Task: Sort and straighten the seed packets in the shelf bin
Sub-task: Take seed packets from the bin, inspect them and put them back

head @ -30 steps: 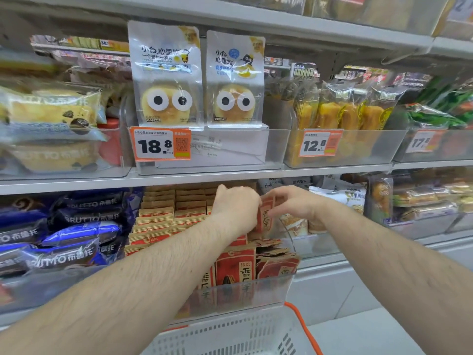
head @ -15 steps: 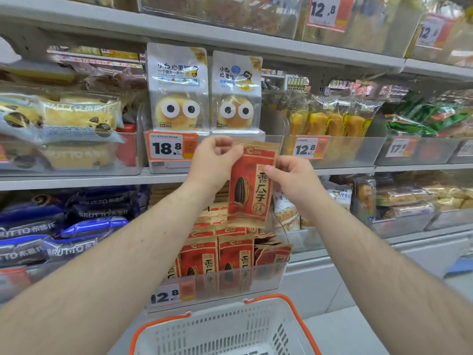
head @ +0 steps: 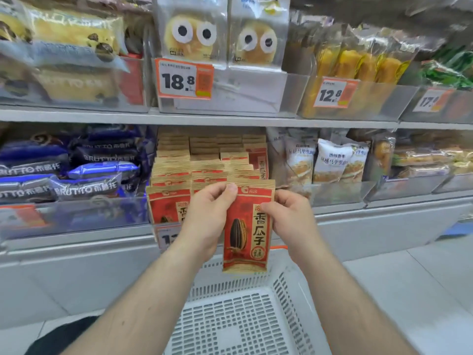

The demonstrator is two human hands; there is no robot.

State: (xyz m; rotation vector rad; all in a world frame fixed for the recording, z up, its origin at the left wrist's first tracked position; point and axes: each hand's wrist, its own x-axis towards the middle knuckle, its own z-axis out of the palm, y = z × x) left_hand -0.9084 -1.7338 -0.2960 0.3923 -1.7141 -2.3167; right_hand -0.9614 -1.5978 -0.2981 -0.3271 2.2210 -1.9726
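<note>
Both bare forearms are reaching forward and up from the bottom corners, converging at centre. The left hand [head: 207, 221] is pinching the seed packet [head: 247, 226] at its upper left edge, thumb lying across the front near the top, fingers curling behind. The right hand [head: 291, 221] is gripping the packet's right edge, thumb pressing on the front, fingers wrapping round the back. The wrists are sitting level with each other, the hands facing one another.
</note>
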